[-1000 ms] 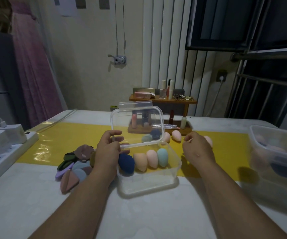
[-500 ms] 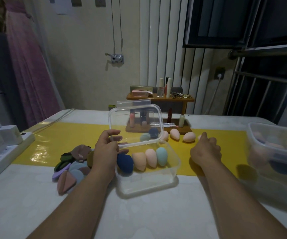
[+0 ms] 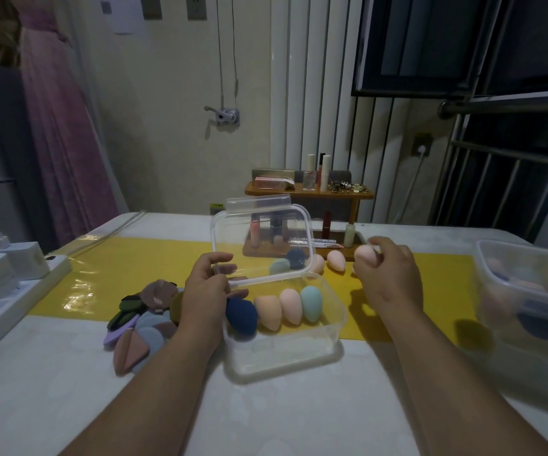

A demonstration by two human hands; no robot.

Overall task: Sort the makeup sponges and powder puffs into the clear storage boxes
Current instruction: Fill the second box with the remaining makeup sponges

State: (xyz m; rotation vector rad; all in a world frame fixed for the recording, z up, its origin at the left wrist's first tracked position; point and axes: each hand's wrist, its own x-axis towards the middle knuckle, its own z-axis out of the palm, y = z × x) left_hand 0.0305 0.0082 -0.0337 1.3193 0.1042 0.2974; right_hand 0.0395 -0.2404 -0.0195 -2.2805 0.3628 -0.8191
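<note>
Compared with a moment ago, our right hand (image 3: 388, 278) is now lifted off the counter (image 3: 266, 416) and pinches a pink sponge (image 3: 364, 253), while our left hand (image 3: 205, 291) grips the lid (image 3: 259, 238) of the clear box (image 3: 282, 357) upright, so we can drop it beside the four sponges (image 3: 290, 306) inside.

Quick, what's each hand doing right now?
Left hand grips the clear plastic lid of the clear storage box.
Right hand pinches a pale pink egg-shaped makeup sponge.
</note>
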